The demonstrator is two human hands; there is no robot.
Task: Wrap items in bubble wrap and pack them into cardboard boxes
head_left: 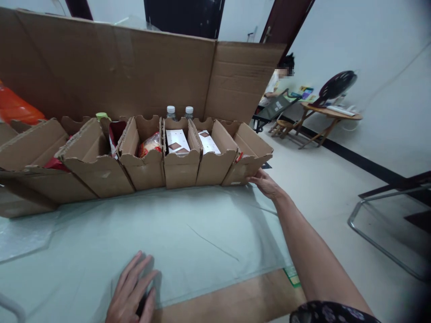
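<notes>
A row of open cardboard bins (182, 172) stands along the far side of a table under a pale green cover (161, 224). My right hand (265, 183) grips the lower right corner of the end bin (247, 168), thumb at the front, the other fingers partly hidden behind it. Down at the near edge, my left hand (134, 291) rests on the cover, fingers stretched out, holding nothing. White boxes (177, 140) with brown squares lie in two of the bins. Another bin has a clear-and-red packet (150, 144), and red packaging (117, 134) shows further left.
Behind the bins rises a tall cardboard panel (117, 72), with two white-capped bottles (171, 111) before it. Something orange (16, 105) is at far left. To the right, a person (274, 83) sits beyond a wooden table (332, 111); a metal-framed chair (357, 211) stands nearer.
</notes>
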